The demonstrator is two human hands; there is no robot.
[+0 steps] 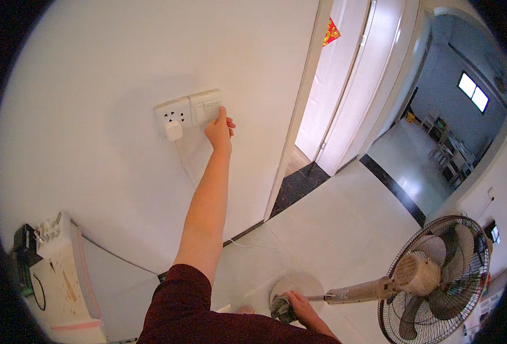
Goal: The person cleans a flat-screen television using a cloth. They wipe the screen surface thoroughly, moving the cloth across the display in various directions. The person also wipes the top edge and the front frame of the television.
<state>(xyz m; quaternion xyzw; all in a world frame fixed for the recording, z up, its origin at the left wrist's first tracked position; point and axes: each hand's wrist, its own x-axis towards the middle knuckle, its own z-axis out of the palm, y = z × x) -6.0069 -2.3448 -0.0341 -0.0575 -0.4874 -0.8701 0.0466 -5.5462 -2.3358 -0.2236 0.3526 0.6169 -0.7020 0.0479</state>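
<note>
My left hand [220, 131] reaches up to a white wall switch panel [206, 107], its thumb at the panel's right-hand edge and the other fingers curled in. It holds nothing. Joined to the panel's left side is a white socket plate [173, 112], with a white plug [174, 130] in its lower part and a cord hanging down. Low in the view, my right hand [303, 307] grips a dark, crumpled cloth [282, 308]. That hand is beside the pole of a standing fan [416, 275], above the fan's round base [296, 284].
A white cord [253, 247] runs over the tiled floor [322, 232]. At lower left stands a stained, pale cabinet-like object [64, 284] with a black box [25, 249] by it. A white door [337, 77] and a doorway with a dark threshold [298, 185] lie to the right, before a further room with furniture [447, 150].
</note>
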